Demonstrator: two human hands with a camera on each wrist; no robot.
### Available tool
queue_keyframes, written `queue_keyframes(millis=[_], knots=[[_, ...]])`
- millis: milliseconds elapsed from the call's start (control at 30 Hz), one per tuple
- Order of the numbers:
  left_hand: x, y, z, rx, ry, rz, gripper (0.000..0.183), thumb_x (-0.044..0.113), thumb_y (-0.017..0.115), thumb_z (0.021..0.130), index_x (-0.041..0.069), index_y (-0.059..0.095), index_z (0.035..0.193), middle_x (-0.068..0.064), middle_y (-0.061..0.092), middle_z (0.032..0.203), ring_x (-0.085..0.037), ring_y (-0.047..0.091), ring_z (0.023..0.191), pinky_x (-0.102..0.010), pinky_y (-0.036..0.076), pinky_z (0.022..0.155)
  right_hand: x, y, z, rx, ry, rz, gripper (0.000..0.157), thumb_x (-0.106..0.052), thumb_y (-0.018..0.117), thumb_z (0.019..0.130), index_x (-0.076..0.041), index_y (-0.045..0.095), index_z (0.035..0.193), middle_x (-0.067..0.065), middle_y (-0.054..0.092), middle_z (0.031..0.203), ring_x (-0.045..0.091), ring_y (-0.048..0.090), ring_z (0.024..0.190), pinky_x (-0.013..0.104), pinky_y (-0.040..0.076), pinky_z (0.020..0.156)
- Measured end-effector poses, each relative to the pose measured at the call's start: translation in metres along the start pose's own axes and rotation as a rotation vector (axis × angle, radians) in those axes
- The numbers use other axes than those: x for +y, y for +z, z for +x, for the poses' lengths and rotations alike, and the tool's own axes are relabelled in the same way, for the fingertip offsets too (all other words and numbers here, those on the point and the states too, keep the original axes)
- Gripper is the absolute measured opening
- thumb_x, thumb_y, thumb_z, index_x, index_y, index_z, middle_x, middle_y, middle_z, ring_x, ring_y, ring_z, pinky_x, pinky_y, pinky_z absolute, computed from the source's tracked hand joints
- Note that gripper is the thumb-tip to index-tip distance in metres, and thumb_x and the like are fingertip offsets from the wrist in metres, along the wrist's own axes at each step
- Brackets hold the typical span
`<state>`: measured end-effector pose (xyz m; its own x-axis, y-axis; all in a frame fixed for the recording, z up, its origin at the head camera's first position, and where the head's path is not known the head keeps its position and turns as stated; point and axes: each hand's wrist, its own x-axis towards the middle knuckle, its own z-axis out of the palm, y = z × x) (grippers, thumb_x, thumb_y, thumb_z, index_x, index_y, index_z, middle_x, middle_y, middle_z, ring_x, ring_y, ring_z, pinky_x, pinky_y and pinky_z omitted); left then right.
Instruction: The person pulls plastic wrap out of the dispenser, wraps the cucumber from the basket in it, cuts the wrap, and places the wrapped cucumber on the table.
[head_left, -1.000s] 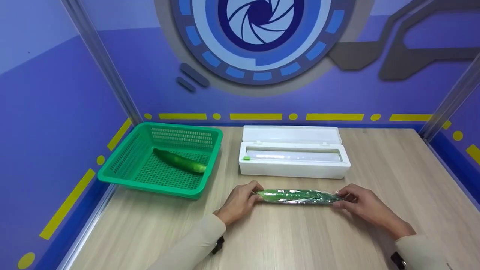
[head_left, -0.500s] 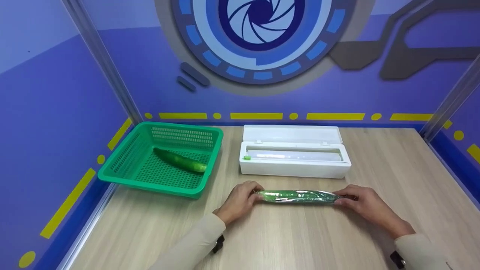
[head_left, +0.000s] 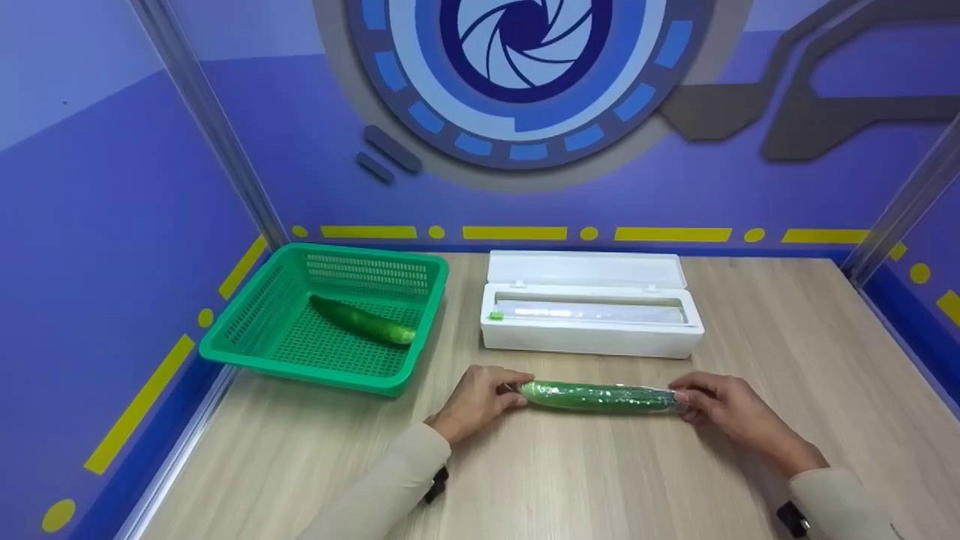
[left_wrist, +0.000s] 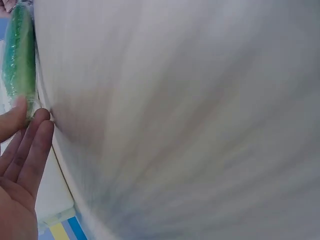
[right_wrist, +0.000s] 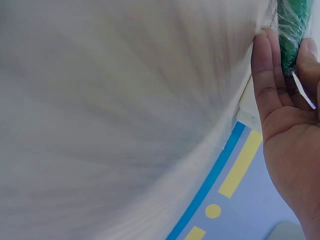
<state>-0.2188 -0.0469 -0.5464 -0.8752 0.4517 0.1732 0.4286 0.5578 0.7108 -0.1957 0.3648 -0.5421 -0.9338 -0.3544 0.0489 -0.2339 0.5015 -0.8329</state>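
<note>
A cucumber in clear plastic wrap (head_left: 600, 397) lies lengthwise left to right in front of me in the head view. At its paler left end, my left hand (head_left: 480, 401) pinches the film between thumb and fingers. My right hand (head_left: 724, 405) pinches the wrap at the darker right end. Close up in the left wrist view, the thumb presses the gathered film against the fingertips just past the cucumber's tip (left_wrist: 21, 60). In the right wrist view the thumb and fingers sit on either side of the dark green end (right_wrist: 292, 40), where the film is creased.
A green plastic basket (head_left: 300, 375) stands at the back left with an unwrapped cucumber (head_left: 364, 321) in it. Behind the hands is a white cling film box (head_left: 592, 341), lid raised, with a film roll inside. Printed walls border the wooden table (head_left: 585, 480).
The wrapped cucumber has turned a little about its length, and the shine on its film has shifted. The fingers of both hands have changed position slightly at its ends.
</note>
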Motion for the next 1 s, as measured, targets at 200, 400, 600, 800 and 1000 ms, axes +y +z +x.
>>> queue_keyframes(millis=[200,400,600,800,1000], knots=[[-0.001,0.002,0.002,-0.010,-0.021,0.006,0.030,0.019,0.087,0.088,0.011,0.082,0.116,0.003,0.078,0.111,-0.007,0.069,0.101,-0.030,0.057,0.091,-0.001,0.003,0.000,0.022,-0.011,-0.012,0.009,-0.010,0.065,0.106,-0.002,0.063,0.108,0.009,0.069,0.092,0.015,0.068,0.081,0.031,0.061,0.069],[-0.005,0.002,0.002,-0.016,0.000,0.041,0.024,0.022,0.081,0.093,0.009,0.082,0.113,0.002,0.078,0.112,-0.007,0.069,0.104,-0.028,0.055,0.091,-0.001,0.002,0.000,0.044,-0.041,-0.155,0.018,-0.020,0.080,0.096,-0.012,0.073,0.110,0.000,0.069,0.104,0.011,0.064,0.092,0.026,0.055,0.078],[-0.006,-0.002,0.002,-0.051,-0.030,-0.025,0.023,0.021,0.084,0.091,0.008,0.082,0.110,0.003,0.079,0.105,-0.003,0.067,0.093,-0.025,0.055,0.085,-0.002,0.000,0.001,0.062,-0.057,-0.248,0.020,-0.014,0.087,0.088,-0.021,0.078,0.105,-0.006,0.068,0.102,0.011,0.062,0.093,0.025,0.052,0.082],[-0.007,-0.007,0.002,-0.052,0.003,-0.075,0.026,0.018,0.087,0.088,0.007,0.084,0.112,0.000,0.080,0.104,-0.007,0.072,0.097,-0.025,0.056,0.088,0.000,-0.002,0.003,0.010,-0.069,-0.279,0.015,-0.014,0.082,0.092,-0.016,0.080,0.107,-0.008,0.068,0.098,0.006,0.059,0.087,0.024,0.051,0.077],[-0.006,-0.009,0.001,-0.085,0.076,0.027,0.024,0.015,0.082,0.095,0.007,0.081,0.118,-0.002,0.077,0.109,-0.010,0.069,0.099,-0.028,0.056,0.088,-0.003,0.000,0.005,-0.008,-0.076,-0.294,0.014,-0.012,0.077,0.097,-0.011,0.079,0.112,-0.006,0.070,0.100,0.007,0.060,0.088,0.026,0.053,0.078]])
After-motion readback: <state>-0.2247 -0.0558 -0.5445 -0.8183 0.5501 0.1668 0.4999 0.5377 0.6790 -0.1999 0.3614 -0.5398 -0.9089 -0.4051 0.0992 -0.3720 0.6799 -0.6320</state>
